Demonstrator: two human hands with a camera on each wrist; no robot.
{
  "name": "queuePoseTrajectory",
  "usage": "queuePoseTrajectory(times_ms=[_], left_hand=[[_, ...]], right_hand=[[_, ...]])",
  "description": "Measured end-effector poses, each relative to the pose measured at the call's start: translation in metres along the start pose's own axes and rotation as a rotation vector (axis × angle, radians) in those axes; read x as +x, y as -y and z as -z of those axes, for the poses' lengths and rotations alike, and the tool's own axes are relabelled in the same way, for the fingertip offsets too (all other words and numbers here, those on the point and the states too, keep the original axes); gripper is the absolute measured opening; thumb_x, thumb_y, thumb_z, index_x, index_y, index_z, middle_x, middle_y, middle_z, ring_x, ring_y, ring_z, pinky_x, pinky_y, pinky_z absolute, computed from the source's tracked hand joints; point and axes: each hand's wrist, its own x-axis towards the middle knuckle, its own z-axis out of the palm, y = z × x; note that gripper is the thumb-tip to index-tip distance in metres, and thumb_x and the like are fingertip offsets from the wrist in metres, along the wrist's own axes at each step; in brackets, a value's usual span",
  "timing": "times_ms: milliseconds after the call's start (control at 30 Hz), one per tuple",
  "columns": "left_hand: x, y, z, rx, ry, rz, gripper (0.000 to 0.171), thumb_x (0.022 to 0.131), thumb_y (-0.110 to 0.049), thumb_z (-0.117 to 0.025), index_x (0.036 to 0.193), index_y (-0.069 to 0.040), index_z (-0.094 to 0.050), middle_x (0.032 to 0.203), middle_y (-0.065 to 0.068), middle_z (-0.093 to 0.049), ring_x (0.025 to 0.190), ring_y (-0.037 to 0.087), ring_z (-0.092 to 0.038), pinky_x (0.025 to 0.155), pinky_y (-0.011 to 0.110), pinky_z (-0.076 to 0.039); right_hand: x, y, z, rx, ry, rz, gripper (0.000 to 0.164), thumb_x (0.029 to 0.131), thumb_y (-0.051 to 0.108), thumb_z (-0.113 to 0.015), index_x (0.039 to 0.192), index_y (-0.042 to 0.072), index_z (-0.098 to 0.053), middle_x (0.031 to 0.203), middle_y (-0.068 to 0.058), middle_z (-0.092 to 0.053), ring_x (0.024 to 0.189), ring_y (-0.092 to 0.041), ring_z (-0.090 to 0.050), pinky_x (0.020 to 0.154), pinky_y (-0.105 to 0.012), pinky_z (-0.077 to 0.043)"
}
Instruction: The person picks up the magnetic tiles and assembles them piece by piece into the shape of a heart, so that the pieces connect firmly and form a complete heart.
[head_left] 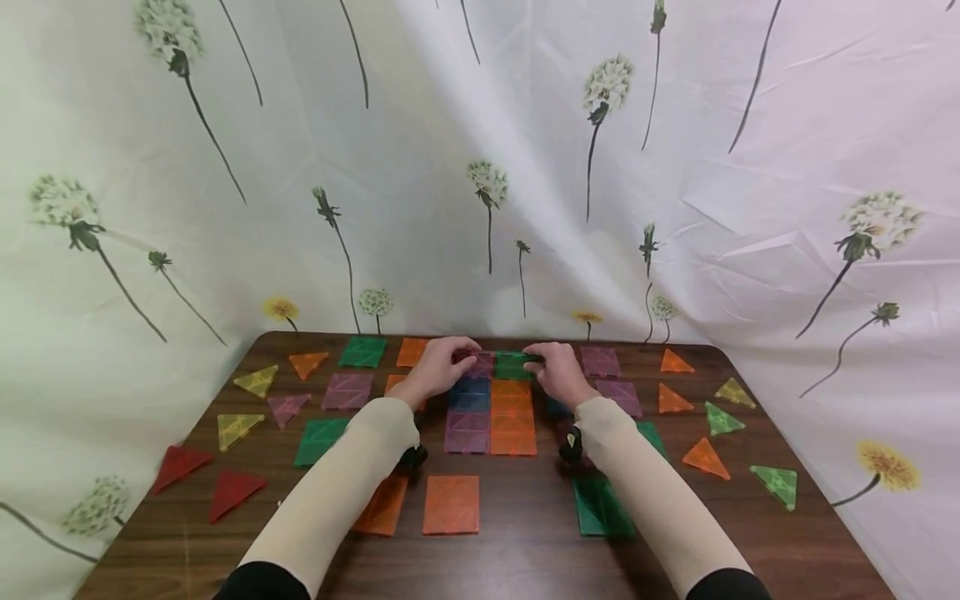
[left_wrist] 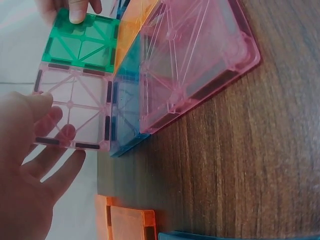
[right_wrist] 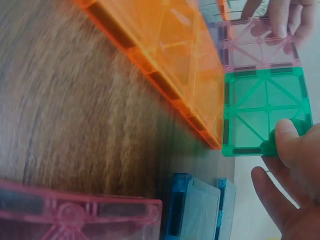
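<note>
Viewing from the head camera: the left hand [head_left: 437, 369] pinches the purple tile [head_left: 483, 364] near its outer edge, and the right hand [head_left: 562, 372] pinches the green tile [head_left: 512, 367] likewise. These 2 tiles sit side by side at the far end of a block on the table [head_left: 525, 562]. The block comprises 1 blue tile [head_left: 469, 397], 1 flat purple tile [head_left: 467, 440] and 2 orange tiles [head_left: 513, 437]. Loose squares [head_left: 451, 505] and triangles [head_left: 705, 458] lie to either side.

Left wrist camera: the purple tile reads pale pink and see-through, with straight ribs meeting at a round hub. Dark strips are set in its rim, 2 of them along the lower edge. The left thumb lies on its face; the other fingers are behind, apart, and partly visible through the panel. Its side meets the blue tile's edge.

Right wrist camera: the green tile is square, deeper in colour and see-through, with similar ribs, hub and dark strips. It abuts the purple tile and meets the orange end of the block. The right thumb presses near 1 outer corner, hiding that part; a lower finger stands apart. Exact tilt cannot be told.
</note>
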Motion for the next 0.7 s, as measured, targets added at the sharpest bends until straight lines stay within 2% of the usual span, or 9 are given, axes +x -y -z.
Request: queuePoseTrajectory(times_ms=[200, 300, 433, 533, 600, 700], left_hand=[[-0.008, 0.007, -0.001, -0.021, 0.036, 0.03, 0.025, 0.105, -0.017, -0.067, 0.129, -0.009, -0.072, 0.117, 0.008, -0.072, 0.098, 0.022, -0.066, 0.09, 0.044, -0.057], [-0.011, 0.011, 0.001, -0.043, 0.027, 0.042, 0.03, 0.106, -0.023, -0.067, 0.131, -0.009, -0.07, 0.12, 0.008, -0.072, 0.102, 0.022, -0.067, 0.092, 0.044, -0.057], [-0.012, 0.018, 0.009, -0.077, -0.056, 0.049, 0.03, 0.107, -0.028, -0.065, 0.129, -0.008, -0.071, 0.121, 0.01, -0.071, 0.107, 0.026, -0.067, 0.095, 0.047, -0.056], [-0.012, 0.025, 0.018, -0.044, -0.136, 0.072, 0.03, 0.108, -0.026, -0.063, 0.127, -0.006, -0.071, 0.122, 0.013, -0.071, 0.111, 0.032, -0.066, 0.099, 0.051, -0.053], [-0.013, 0.031, 0.024, 0.006, -0.172, 0.107, 0.03, 0.107, -0.025, -0.063, 0.128, -0.004, -0.07, 0.125, 0.017, -0.07, 0.116, 0.036, -0.064, 0.101, 0.053, -0.052], [-0.015, 0.042, 0.031, 0.1, -0.18, 0.201, 0.035, 0.105, -0.024, -0.066, 0.132, -0.001, -0.067, 0.133, 0.021, -0.066, 0.124, 0.041, -0.06, 0.105, 0.056, -0.049]], right_hand=[[-0.003, -0.001, -0.004, 0.013, 0.049, -0.016, 0.025, 0.101, 0.008, -0.071, 0.125, 0.003, -0.076, 0.119, -0.015, -0.076, 0.093, -0.025, -0.075, 0.084, -0.043, -0.062], [-0.005, -0.001, -0.003, 0.021, 0.059, -0.029, 0.027, 0.101, 0.008, -0.071, 0.127, 0.003, -0.075, 0.122, -0.015, -0.075, 0.097, -0.026, -0.075, 0.086, -0.044, -0.062], [-0.005, -0.002, -0.001, 0.034, 0.064, -0.042, 0.029, 0.101, 0.008, -0.07, 0.129, 0.004, -0.074, 0.124, -0.015, -0.074, 0.097, -0.026, -0.075, 0.085, -0.044, -0.062], [-0.004, -0.002, 0.002, 0.039, 0.071, -0.039, 0.029, 0.103, 0.01, -0.068, 0.13, 0.004, -0.073, 0.125, -0.015, -0.074, 0.096, -0.025, -0.075, 0.084, -0.043, -0.061], [-0.003, -0.003, 0.003, 0.041, 0.074, -0.026, 0.029, 0.104, 0.011, -0.067, 0.131, 0.004, -0.073, 0.124, -0.015, -0.074, 0.096, -0.025, -0.075, 0.085, -0.043, -0.061], [-0.001, -0.003, 0.004, 0.037, 0.072, 0.002, 0.029, 0.106, 0.014, -0.065, 0.131, 0.003, -0.073, 0.123, -0.015, -0.075, 0.097, -0.025, -0.075, 0.085, -0.043, -0.061]])
